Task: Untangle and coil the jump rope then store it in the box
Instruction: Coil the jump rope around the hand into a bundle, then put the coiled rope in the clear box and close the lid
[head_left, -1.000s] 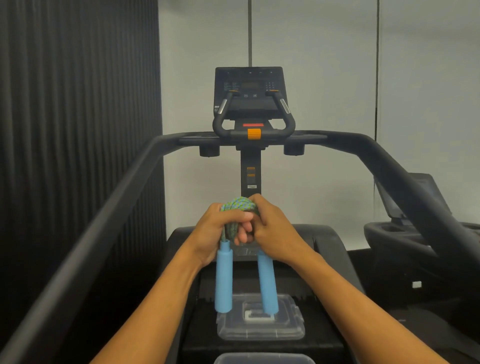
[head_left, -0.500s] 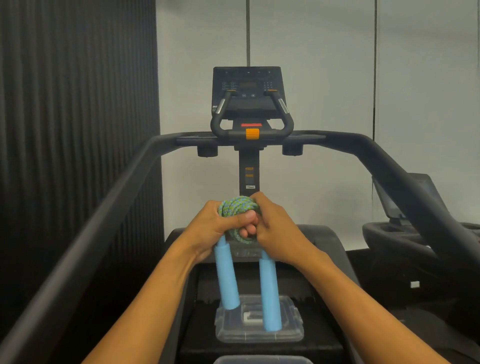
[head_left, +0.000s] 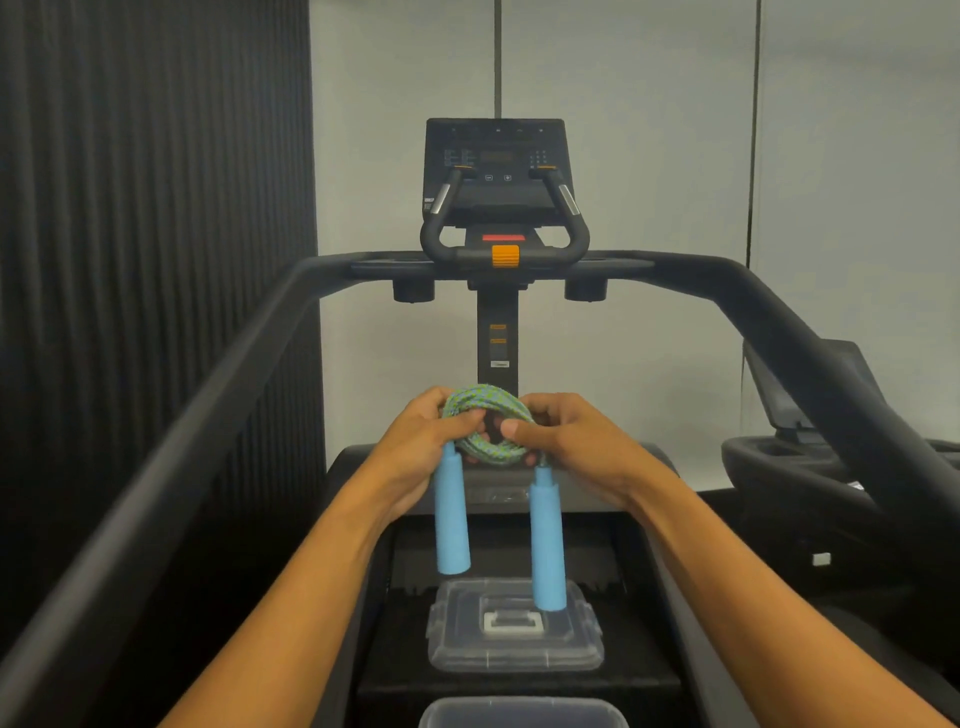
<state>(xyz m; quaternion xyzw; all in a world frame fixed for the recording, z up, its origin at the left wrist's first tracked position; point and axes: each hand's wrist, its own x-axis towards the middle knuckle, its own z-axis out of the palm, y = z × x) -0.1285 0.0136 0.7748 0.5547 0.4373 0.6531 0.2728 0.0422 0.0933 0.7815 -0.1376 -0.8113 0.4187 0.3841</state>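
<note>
A green-and-blue braided jump rope (head_left: 485, 402) is wound into a small round coil held in front of me above the treadmill. My left hand (head_left: 423, 447) grips the coil's left side and my right hand (head_left: 569, 444) grips its right side, thumbs over the front. Two light-blue foam handles hang down from the coil, the left handle (head_left: 451, 517) under my left hand and the right handle (head_left: 545, 540) under my right. Below, a clear plastic lid (head_left: 514, 631) lies flat on the treadmill deck. The rim of a clear box (head_left: 522, 709) shows at the bottom edge.
I stand on a black treadmill with its console (head_left: 497, 166) ahead and long side rails, the left rail (head_left: 171, 452) and the right rail (head_left: 831, 364), flanking my arms. A second machine (head_left: 831, 452) stands to the right. A dark ribbed wall fills the left.
My hands have drawn slightly apart, so the coil now shows as an open ring. The blue handles swing a little beneath it. The view has shifted slightly.
</note>
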